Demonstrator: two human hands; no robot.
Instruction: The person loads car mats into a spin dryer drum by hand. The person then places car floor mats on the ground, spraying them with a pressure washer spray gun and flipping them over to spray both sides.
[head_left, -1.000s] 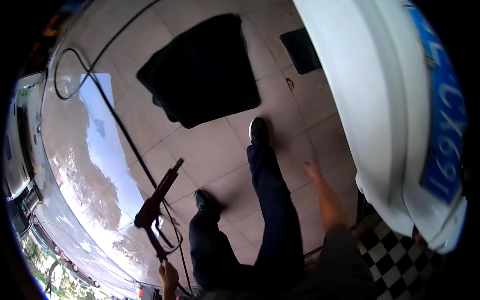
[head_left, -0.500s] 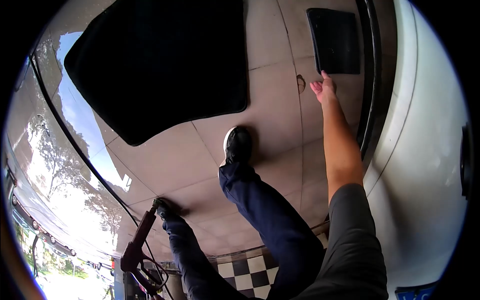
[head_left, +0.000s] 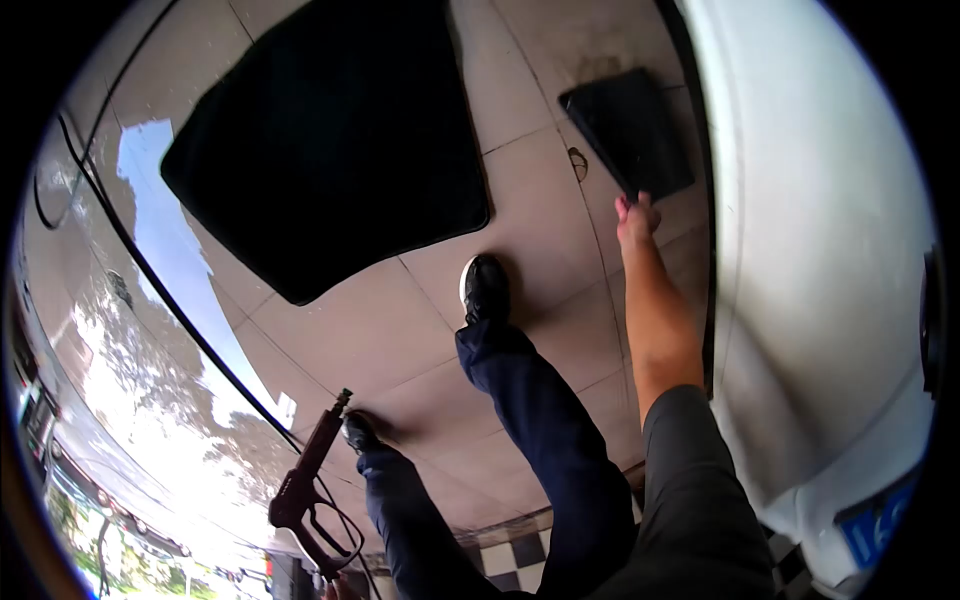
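My right hand (head_left: 638, 215) is closed on the near corner of a small black mat (head_left: 632, 135), which is tilted with its near end raised off the tiles. At the bottom edge, my left hand (head_left: 340, 589) is wrapped round the lower end of a dark red spray gun (head_left: 305, 488), its nozzle pointing up and forward. A hose hangs by the gun. The large black mat (head_left: 330, 150) lies on the floor left of the small one.
A white car body (head_left: 820, 220) runs along the right side. A black hose (head_left: 170, 285) crosses the wet, shiny floor at left. My feet stand on the tiles (head_left: 400, 330), and checkered tiles (head_left: 512, 556) show at the bottom. Parked cars are at far left.
My right hand has gone from reaching with open fingers to gripping the small mat, whose near end has come up. The spray gun remains in my left hand.
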